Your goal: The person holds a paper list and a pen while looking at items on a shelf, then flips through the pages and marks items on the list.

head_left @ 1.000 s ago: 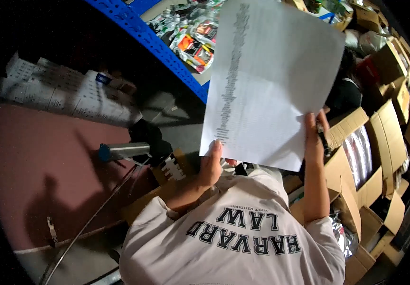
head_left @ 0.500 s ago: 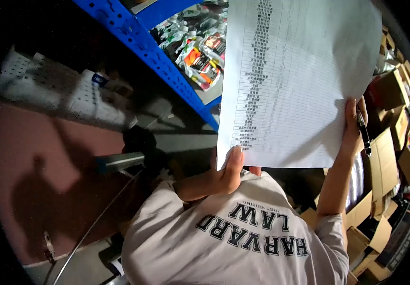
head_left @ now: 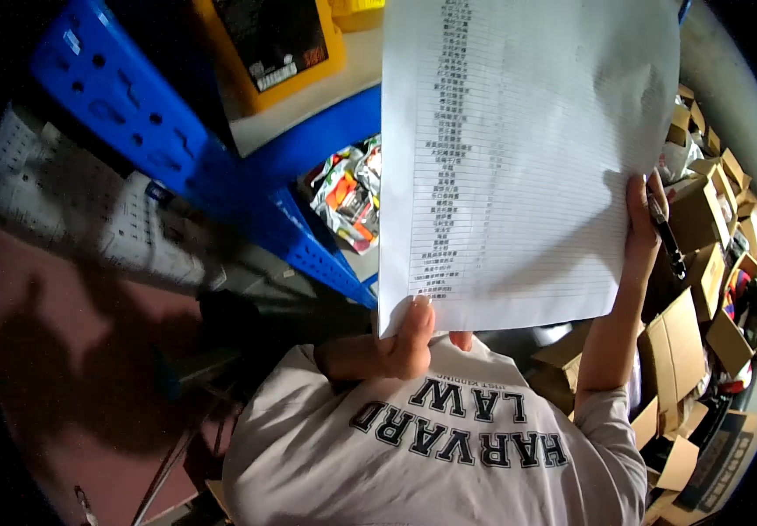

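Observation:
A large white sheet of paper (head_left: pixel 545 202), printed with a table of Chinese characters and ruled lines, is held up in front of my chest. My left hand (head_left: pixel 409 342) pinches its lower left corner, thumb on the front and fingertips behind. At the lower right edge, my right hand (head_left: pixel 644 215) grips the sheet with its fingers largely hidden. A black pen (head_left: pixel 669 237) sticks out from that same hand, pointing downward. Beneath the sheet's bottom edge shows the lettered pale shirt (head_left: pixel 448 456) on my body.
Blue perforated shelving (head_left: pixel 133 105) rises on the left, with a yellow container (head_left: pixel 286 53) on an upper shelf and colourful pouches (head_left: pixel 348 197) lower down. Opened cardboard boxes (head_left: pixel 672 346) crowd the right side. A reddish-brown surface (head_left: pixel 54 351) lies at lower left.
The view has shifted, bringing the yellow container and more blue shelving into sight. The sheet and both hands sit slightly further left in view; both grips are unchanged.

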Available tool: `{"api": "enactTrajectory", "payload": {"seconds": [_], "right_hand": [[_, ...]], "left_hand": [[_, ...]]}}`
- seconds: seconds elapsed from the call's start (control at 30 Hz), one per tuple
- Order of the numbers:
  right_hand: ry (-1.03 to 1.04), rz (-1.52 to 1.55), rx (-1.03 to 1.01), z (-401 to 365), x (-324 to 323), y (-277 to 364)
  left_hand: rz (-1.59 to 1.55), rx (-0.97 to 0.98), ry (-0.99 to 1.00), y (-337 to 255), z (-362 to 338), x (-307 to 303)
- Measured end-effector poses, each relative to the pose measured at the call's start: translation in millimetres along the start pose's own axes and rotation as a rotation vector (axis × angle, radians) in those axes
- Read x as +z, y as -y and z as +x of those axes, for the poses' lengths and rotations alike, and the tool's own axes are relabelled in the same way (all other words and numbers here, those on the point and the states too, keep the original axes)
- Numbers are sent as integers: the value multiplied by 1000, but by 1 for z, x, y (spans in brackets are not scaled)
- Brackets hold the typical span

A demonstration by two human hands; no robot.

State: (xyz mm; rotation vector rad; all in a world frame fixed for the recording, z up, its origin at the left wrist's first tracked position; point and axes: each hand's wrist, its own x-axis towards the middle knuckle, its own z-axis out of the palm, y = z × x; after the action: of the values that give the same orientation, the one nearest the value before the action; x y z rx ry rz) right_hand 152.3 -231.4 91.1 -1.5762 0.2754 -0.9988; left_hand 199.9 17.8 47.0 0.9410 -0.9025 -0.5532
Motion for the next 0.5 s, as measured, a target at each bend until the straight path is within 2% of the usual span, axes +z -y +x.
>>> {"api": "enactTrajectory", "payload": {"seconds": [0.1, 0.2, 0.27, 0.37, 0.4, 0.47, 0.5], "right_hand": [[37, 5, -42, 17, 3, -10], [-60, -31, -64, 25, 18, -12], [-19, -20, -64, 29, 34, -19], [44, -135, -75, 39, 55, -42], [17, -332, -141, 46, 56, -50], [-98, -238, -169, 73, 55, -57], [-108, -262, -161, 88, 49, -51]], "left_hand": [[31, 37, 1, 5, 11, -8], [115, 129, -16, 16, 20, -23], [139, 159, -36, 34, 24, -45], [204, 325, 202, 72, 38, -100], [150, 348, 47, 69, 45, -90], [47, 402, -269, 62, 58, -70], [411, 593, -238, 53, 69, -75]]}}
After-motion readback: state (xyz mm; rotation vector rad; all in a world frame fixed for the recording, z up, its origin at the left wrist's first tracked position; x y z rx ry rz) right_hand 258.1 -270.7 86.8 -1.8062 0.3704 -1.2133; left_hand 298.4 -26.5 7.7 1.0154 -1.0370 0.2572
